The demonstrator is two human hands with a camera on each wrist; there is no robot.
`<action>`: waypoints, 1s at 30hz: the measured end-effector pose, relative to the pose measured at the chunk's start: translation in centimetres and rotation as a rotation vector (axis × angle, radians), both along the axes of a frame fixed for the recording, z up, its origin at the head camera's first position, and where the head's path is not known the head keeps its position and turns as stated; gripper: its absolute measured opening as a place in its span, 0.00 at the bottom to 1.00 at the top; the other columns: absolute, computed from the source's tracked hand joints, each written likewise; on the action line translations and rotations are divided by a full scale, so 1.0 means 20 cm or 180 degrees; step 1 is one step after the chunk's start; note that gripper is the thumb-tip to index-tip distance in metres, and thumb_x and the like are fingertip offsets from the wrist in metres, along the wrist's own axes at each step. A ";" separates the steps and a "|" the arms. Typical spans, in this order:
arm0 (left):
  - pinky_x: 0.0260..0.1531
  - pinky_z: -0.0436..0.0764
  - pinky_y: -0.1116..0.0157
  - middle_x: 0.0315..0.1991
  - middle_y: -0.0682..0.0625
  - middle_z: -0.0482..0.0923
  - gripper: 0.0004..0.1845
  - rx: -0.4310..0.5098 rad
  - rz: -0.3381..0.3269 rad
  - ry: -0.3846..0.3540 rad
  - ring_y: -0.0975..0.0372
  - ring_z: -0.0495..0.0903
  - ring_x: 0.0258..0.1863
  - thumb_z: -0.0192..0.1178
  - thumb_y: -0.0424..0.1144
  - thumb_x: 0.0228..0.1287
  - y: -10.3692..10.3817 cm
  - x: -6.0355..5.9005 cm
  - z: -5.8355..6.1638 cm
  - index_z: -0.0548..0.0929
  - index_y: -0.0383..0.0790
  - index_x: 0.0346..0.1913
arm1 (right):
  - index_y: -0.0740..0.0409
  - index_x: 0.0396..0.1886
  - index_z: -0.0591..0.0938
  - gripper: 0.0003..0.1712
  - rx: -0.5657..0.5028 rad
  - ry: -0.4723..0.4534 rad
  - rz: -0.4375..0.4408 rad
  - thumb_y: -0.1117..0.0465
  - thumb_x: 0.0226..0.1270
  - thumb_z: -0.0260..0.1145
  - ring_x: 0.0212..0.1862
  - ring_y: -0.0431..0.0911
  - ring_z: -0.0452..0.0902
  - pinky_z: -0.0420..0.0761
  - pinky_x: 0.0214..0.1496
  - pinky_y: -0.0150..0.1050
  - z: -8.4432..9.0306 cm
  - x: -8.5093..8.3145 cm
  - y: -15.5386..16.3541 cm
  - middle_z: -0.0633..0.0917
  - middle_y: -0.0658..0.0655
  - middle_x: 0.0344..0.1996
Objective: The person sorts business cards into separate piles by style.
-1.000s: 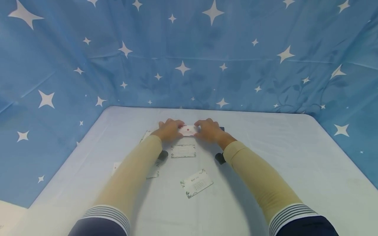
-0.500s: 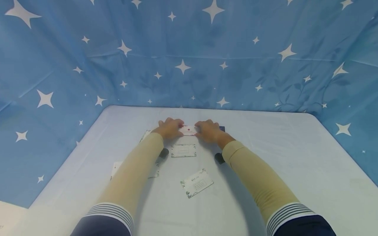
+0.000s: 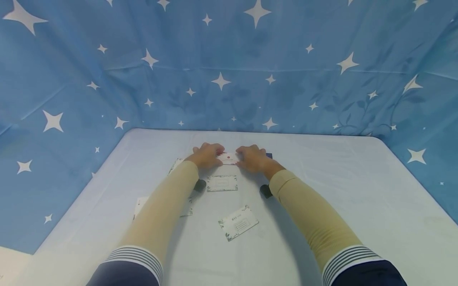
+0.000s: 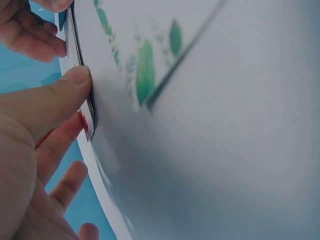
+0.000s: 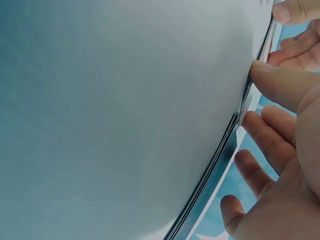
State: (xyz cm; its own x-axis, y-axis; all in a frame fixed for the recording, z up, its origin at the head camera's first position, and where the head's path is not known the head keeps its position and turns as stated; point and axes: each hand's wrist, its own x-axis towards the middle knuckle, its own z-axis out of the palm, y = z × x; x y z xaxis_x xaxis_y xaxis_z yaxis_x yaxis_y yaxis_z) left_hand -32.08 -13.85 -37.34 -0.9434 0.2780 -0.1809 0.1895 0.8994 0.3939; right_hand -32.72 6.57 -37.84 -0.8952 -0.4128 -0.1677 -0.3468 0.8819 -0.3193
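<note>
The left hand (image 3: 206, 156) and right hand (image 3: 252, 158) each pinch 1 end of the red-dotted card (image 3: 228, 159) between thumb and fingers, towards the far side of the counter (image 3: 350, 182). If the 2 hands squeeze unevenly, the card could bow or slip; the right hand, so close to the dark stack (image 3: 269, 156), might knock it askew by swinging outward

Head: high, well back, facing forward and down across bench (image 3: 343, 190) to curtain (image 3: 229, 47).
Left wrist: close in at left hand (image 3: 205, 155), bench tilted.
Right wrist: close at right hand (image 3: 252, 158), tilted oppositely.
Both wrists: card (image 3: 228, 159), edge-on.
</note>
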 end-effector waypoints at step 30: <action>0.65 0.50 0.37 0.71 0.48 0.66 0.34 0.0309 0.0145 -0.0108 0.47 0.56 0.71 0.67 0.47 0.65 -0.04 0.07 0.06 0.69 0.53 0.73 | 0.53 0.74 0.69 0.39 -0.0308 0.0011 0.0046 0.46 0.67 0.68 0.71 0.58 0.60 0.56 0.67 0.61 0.04 0.02 0.02 0.71 0.57 0.70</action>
